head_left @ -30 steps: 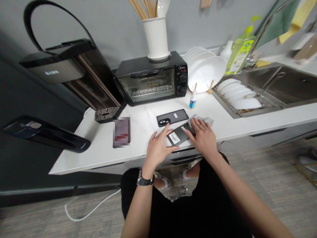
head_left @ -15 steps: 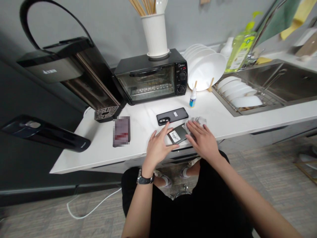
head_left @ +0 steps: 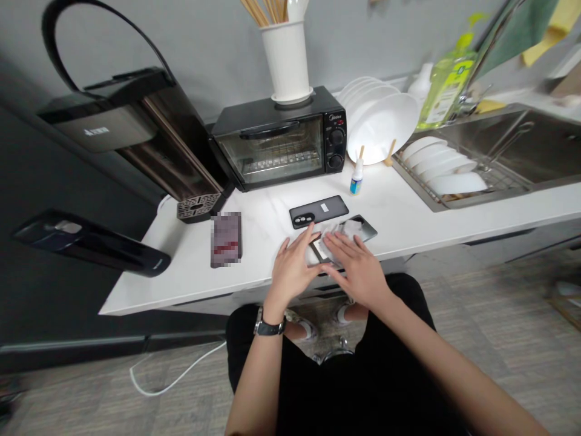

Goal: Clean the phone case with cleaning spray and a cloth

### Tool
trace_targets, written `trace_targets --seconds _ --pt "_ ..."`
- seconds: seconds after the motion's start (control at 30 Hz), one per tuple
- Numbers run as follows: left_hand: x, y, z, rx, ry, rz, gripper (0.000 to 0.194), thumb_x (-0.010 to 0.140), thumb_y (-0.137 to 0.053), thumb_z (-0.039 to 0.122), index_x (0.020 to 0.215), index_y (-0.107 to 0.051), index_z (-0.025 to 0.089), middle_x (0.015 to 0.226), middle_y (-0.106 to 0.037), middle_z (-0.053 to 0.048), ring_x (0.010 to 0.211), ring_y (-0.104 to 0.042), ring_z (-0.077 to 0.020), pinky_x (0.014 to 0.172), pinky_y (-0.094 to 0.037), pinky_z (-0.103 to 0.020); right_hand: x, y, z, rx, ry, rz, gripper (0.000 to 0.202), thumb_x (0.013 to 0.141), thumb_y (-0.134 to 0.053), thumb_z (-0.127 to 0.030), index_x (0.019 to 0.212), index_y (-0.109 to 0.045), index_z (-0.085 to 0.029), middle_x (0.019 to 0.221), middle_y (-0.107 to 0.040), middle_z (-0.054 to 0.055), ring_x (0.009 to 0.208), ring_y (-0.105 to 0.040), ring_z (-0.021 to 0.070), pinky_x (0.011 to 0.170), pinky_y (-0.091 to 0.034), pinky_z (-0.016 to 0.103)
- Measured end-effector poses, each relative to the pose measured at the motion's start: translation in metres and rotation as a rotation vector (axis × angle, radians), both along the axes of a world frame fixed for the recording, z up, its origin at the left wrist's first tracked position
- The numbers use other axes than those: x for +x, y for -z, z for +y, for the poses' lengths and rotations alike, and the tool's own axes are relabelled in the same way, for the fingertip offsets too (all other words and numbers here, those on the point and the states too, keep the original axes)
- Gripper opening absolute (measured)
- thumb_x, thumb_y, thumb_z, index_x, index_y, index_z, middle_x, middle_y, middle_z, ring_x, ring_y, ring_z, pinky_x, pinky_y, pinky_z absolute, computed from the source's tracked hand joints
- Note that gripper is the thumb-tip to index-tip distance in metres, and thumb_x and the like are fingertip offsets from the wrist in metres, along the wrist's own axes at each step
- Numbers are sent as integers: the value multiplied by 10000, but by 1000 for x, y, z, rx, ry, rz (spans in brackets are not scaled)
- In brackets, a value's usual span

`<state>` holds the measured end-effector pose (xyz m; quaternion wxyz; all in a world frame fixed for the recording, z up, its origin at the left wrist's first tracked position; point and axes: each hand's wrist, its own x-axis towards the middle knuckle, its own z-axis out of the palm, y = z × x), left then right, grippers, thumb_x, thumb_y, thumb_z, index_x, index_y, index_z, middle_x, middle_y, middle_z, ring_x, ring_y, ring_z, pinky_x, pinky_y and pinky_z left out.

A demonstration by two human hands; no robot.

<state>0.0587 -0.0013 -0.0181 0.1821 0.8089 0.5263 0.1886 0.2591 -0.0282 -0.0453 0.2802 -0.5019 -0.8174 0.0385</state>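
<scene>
A dark grey phone [head_left: 371, 229] lies at an angle near the counter's front edge, with a white label on its left part. My left hand [head_left: 293, 266] steadies its left end, thumb along the near edge and fingers at the far edge. Under the fingers of my right hand [head_left: 361, 272] a crumpled white tissue [head_left: 351, 227] is pressed onto the phone's surface, partly hiding the label. Just behind lies a black phone case [head_left: 319, 211] with a small white sticker. A small white and blue spray bottle [head_left: 356, 180] stands farther back.
Left of my hands lies a dark blurred-out object [head_left: 226, 239]. A black toaster oven [head_left: 279, 142], a tall drinks machine [head_left: 149, 142] and a plate rack with white plates [head_left: 384, 130] line the back. The sink [head_left: 535, 157] is at right, a dark cylinder [head_left: 91, 242] at left.
My right hand has slid the tissue leftward along the phone, over the label, uncovering the phone's right end. My left hand keeps its place at the left end.
</scene>
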Motion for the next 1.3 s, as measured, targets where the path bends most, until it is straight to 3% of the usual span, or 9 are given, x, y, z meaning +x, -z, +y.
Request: trace_targets --seconds 0.13,0.23,0.4,0.5,0.63,0.73,0.93,1.13,1.3 --pt "2 -3 -1 3 -16 -14 1052 900 -776 456 1681 -74 391 1582 -569 -15 1509 -481 -226 1320 -203 -517 40 5 38 33 223 2 580 1091 -421 -511 1546 -527 -168 1585 -539 136 1491 -491 353 1221 -362 619" --pt "3 -4 -1 8 -20 -16 1051 899 -774 436 1679 -71 398 1574 -579 -5 1501 -492 -223 1317 -215 -518 29 4 39 53 281 10 617 1078 -434 -541 1520 -556 -129 1566 -557 167 1481 -493 394 1209 -369 633" --pt "2 -2 0 -9 -24 37 943 937 -663 255 1686 -104 380 1635 -502 -19 1514 -476 -206 1324 -220 -480 -28 -2 -9 12 -58 0 740 1011 -508 -663 1533 -543 -141 1571 -553 157 1500 -479 357 1248 -360 600" --pt "1 -2 0 -17 -15 38 930 939 -665 268 1685 -119 373 1639 -496 -23 1508 -485 -206 1323 -220 -480 -22 -2 -11 -11 -153 5 695 1024 -515 -627 1568 -505 -196 1570 -562 126 1496 -494 307 1257 -367 565" --pt "2 -4 0 -12 -13 14 1007 919 -742 430 1684 -90 370 1593 -556 -33 1510 -483 -220 1321 -211 -517 22 2 25 21 119 -29 651 1067 -460 -555 1588 -470 -166 1623 -491 143 1525 -444 349 1249 -339 616" --pt "3 -3 0 -1 -20 10 1027 910 -759 449 1682 -86 373 1582 -569 -25 1511 -481 -214 1323 -205 -515 29 2 33 30 233 -35 697 1056 -464 -581 1572 -486 -112 1620 -484 180 1523 -433 397 1235 -340 643" --pt "2 -1 -1 6 -28 47 977 927 -724 368 1687 -110 363 1637 -496 -42 1501 -497 -222 1321 -233 -482 -1 -1 0 2 -198 -44 734 1015 -524 -637 1588 -470 -182 1606 -520 122 1534 -440 307 1263 -360 571" --pt "3 -1 0 1 -23 33 995 924 -732 444 1685 -98 347 1590 -557 -31 1521 -469 -216 1329 -211 -505 9 2 17 37 125 -27 699 1055 -471 -576 1580 -471 -114 1631 -467 184 1543 -412 363 1256 -336 616" --pt "2 0 0 -1 -33 54 940 937 -704 377 1684 -136 333 1642 -487 -51 1496 -503 -217 1327 -223 -468 -5 3 6 13 -191 -55 779 1015 -467 -689 1557 -503 -131 1627 -485 151 1533 -441 298 1284 -335 526"
